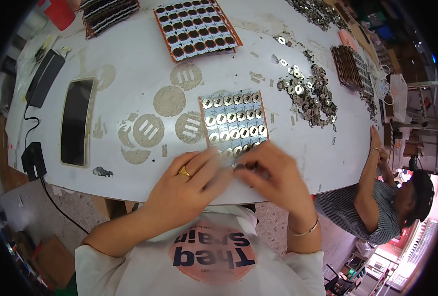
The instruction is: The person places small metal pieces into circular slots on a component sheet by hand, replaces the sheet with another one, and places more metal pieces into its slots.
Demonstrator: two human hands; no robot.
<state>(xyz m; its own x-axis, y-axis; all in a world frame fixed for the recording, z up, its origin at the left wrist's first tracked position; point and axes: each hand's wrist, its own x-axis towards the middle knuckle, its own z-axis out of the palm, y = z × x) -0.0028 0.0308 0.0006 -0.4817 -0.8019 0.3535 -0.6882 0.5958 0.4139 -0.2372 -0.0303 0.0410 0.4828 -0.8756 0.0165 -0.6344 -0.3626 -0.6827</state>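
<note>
A panel of small circuit boards with orange edges lies on the table in front of me. Rows of shiny round metal pieces with dark centres sit on it. My left hand, with a gold ring, reaches over the panel's near left corner, its fingertips smeared by motion. At the near right corner my right hand curls, thumb and fingertips close together. Whatever is between them is too blurred to make out. The hands hide the panel's nearest row.
Loose metal pieces lie heaped to the right. Stacked panels with dark discs lie at the back, and more panels at far right. At left are a phone and a black adapter. A co-worker stands at right.
</note>
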